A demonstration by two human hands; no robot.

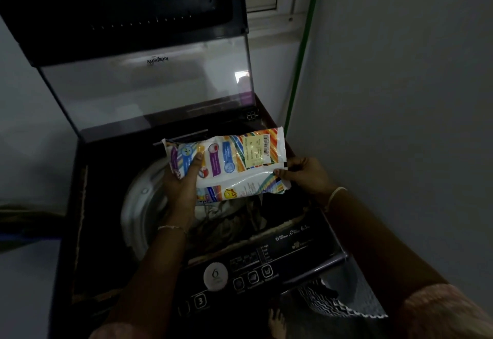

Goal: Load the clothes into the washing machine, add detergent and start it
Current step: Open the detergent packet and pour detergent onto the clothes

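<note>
Detergent packet (229, 163) is held flat over the open drum (141, 205), directly above the clothes (229, 215) already loaded. Long axis runs left-right across the opening, with the right end tipped slightly up and away. Left end is gripped by the left hand (181, 181): palm and fingers underneath, thumb pressed on the printed face. Near right corner is pinched by the right hand (304, 174) between thumb and fingertips. Both hands are in contact, so neither is nearer; the packet sits between them.

Whether either end is already torn open cannot be told. Step is judged to be detergent prep, with loading apparently done. Next move likely turns on which end gets lowered: an opening must be pointed down into the drum, so the long axis has to be swung from level to steep.

Behind, the lid (149, 82) is stood upright, apart from the packet. At the near edge the control panel (250, 274) is touched by neither hand; start not yet made.
</note>
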